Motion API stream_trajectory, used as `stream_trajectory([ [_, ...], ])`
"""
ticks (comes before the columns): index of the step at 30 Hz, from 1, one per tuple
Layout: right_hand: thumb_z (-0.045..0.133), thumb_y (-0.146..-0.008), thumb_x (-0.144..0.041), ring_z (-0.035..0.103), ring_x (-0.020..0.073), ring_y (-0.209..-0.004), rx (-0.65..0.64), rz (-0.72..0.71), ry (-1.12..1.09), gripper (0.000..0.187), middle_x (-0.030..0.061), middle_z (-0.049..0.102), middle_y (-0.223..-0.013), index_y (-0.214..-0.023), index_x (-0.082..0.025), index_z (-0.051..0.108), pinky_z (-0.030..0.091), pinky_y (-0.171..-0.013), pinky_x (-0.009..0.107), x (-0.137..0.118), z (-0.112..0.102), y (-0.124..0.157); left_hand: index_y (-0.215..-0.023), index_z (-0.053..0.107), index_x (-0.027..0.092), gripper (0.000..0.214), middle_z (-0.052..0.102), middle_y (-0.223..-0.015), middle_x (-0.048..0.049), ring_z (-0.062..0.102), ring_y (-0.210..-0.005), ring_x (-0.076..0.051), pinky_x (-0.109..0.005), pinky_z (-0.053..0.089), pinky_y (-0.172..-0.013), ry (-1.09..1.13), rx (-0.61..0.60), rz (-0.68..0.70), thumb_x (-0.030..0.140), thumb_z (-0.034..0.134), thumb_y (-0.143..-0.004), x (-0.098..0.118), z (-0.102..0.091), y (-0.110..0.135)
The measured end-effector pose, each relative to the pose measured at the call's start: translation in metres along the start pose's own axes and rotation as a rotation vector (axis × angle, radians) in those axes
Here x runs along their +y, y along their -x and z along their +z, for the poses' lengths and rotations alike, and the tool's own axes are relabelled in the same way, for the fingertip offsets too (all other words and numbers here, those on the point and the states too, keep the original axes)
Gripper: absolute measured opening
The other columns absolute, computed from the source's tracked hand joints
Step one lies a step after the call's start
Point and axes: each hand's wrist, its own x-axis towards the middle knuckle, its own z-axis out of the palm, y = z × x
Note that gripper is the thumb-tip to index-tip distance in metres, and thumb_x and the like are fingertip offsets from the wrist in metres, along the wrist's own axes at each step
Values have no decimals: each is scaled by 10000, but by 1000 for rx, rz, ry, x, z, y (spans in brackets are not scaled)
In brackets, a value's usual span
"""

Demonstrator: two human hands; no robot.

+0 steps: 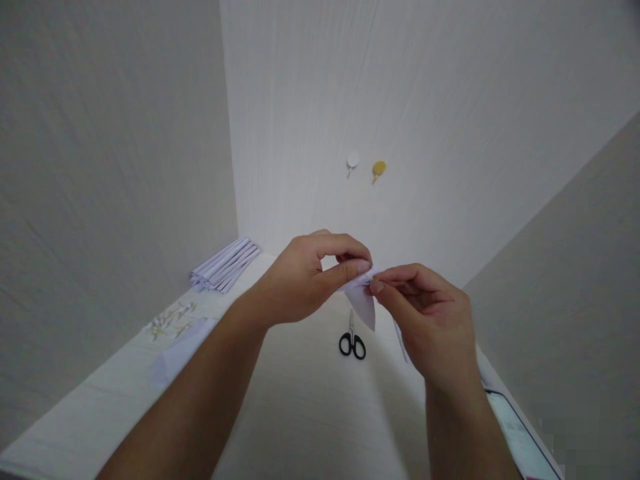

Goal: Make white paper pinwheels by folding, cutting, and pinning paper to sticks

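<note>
Above the middle of the table, my left hand (pixel 320 273) pinches a pale, thin folded sheet (pixel 364 307) that looks like paper. My right hand (pixel 430 307) pinches the same piece at its right end, thumb and forefinger pressed together. The sheet's lower part hangs down as a pointed flap between the hands. Below it on the table lies a pair of scissors (pixel 353 341) with black handles, blades pointing away from me. A thin pale strip (pixel 401 342) shows partly behind my right hand.
Rolled pale paper sticks (pixel 227 265) are stacked at the back left by the wall. Nearer lie small white and tan pieces (pixel 173 320) and a loose pale sheet (pixel 183 350). A dark-edged flat object (pixel 523 430) is at right. Two hooks (pixel 379 168) are on the wall.
</note>
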Motion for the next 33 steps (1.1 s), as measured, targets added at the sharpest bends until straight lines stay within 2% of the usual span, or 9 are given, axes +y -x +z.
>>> stream_trajectory([
  [7,805,-800,-187,659,106,-617,-3,19,-157,61,-14,756,-726,-819,-235,772,503,-540,196,-4,-1,-2,-887,732,165,167,709,-851,1,617,-814,-122,-226,453,-743,106,-64,-44,289,640,-951,-1,-4,-2],
  [10,792,-816,-174,683,103,-646,-23,27,-214,66,-14,766,-743,-828,-237,777,522,-560,185,-2,-2,-3,-877,726,159,170,689,-827,3,596,-779,-117,-224,441,-708,125,-77,-65,286,638,-949,-1,-5,-2],
  [14,791,-828,-186,686,106,-646,-36,51,-282,57,-10,773,-755,-840,-239,774,521,-551,188,0,-4,-4,-871,728,155,161,683,-834,-8,599,-800,-128,-237,448,-741,128,-100,-64,268,637,-940,-3,-5,-2],
  [19,808,-819,-206,686,120,-636,-72,108,-291,48,3,774,-760,-836,-234,772,526,-542,207,-1,-5,-2,-863,733,159,166,687,-853,-30,616,-827,-152,-268,469,-778,130,-123,-72,280,641,-929,-3,-5,-2],
  [25,801,-819,-192,670,109,-628,-104,103,-318,56,-2,769,-755,-841,-237,778,518,-547,198,-1,-6,-2,-830,713,153,174,669,-847,-38,608,-821,-153,-266,470,-769,187,-151,-80,273,637,-931,-1,-7,-1],
  [30,802,-817,-178,712,124,-674,-182,120,-357,63,-7,771,-742,-839,-233,780,569,-628,217,0,-9,-3,-799,715,155,170,660,-833,-33,599,-809,-151,-275,462,-756,245,-176,-90,258,646,-915,0,-8,-1],
  [33,797,-833,-184,727,131,-691,-242,126,-375,58,-7,777,-751,-853,-236,779,577,-641,224,0,-12,-3,-765,722,152,143,653,-805,-28,589,-771,-143,-274,460,-726,338,-194,-142,223,670,-878,0,-7,-2],
])
